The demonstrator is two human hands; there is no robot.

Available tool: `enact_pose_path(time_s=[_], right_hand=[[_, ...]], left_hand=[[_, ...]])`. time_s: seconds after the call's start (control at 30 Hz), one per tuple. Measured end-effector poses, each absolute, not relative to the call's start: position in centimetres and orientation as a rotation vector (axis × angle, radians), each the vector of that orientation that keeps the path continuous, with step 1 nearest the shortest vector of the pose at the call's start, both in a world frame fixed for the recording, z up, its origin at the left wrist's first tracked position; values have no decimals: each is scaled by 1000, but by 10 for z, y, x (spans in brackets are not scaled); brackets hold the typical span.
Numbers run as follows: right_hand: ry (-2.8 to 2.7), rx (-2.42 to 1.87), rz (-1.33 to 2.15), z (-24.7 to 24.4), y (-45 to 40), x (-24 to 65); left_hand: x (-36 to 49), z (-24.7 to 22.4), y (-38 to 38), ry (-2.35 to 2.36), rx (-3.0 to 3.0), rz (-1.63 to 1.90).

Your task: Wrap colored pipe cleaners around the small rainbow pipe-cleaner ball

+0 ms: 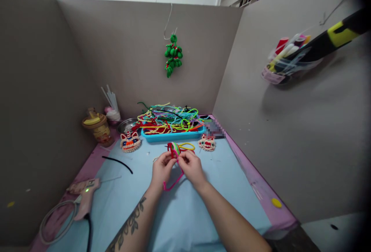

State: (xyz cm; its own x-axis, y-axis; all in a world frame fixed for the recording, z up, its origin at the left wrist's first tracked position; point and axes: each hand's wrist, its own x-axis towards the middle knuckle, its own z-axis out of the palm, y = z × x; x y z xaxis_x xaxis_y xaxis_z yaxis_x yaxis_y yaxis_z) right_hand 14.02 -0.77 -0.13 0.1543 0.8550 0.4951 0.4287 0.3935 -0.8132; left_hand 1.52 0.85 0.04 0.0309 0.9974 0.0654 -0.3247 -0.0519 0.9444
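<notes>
Two bare hands meet near the middle of the frame, thumbs and forefingers closed in a pinch around one small piece of work. The left hand (161, 168) grips the lower left edge of a striped bundle (175, 148) of red, green and other bright fuzzy strands, which stands just above the fingertips; the right hand (191, 168) appears to pinch a pink strand (175, 183) where it meets that bundle, though the exact grip is partly hidden. The strand's loose tail hangs below the fingers and bends toward the lower left. Judging by this, the step in hand is working the pink strand onto the bundle by bending or twisting it. The next move seems to call for a firm left pinch while the right brings the tail round, snug but without crushing the stripes. A yellow loop (189, 143) lies just beyond the right fingers; whether it joins the bundle cannot be told. Further up, a blue tray (174, 137) holds tangled strands, and a glue gun (86, 200) lies at lower left.
</notes>
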Motion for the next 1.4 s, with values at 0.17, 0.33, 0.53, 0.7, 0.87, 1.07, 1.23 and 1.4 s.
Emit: enact_pose_path(time_s=[0.17, 0.33, 0.53, 0.7, 0.87, 1.07, 1.23, 1.4], right_hand=[[-1663, -1286, 173, -4, -10, 139], [-1818, -1403, -99, -4, -13, 136], [-1838, -1324, -58, -5, -14, 132], [-1706, -1293, 161, -6, -16, 131], [-1730, -1315, 210, -10, -14, 129], [-1636, -1264, 175, -10, -13, 137], [-1740, -1229, 74, -8, -16, 139], [-1732, -1182, 72, -4, -18, 136]], left_hand=[[16, -5, 8, 963, 928, 1360], [19, -9, 7, 994, 894, 1333], [17, -10, 11, 901, 798, 1271], [13, -4, 11, 832, 643, 1330], [15, -2, 10, 740, 565, 1376], [17, -6, 11, 816, 750, 1346], [16, -5, 8, 937, 960, 1396], [13, 3, 5, 1043, 1057, 1426]])
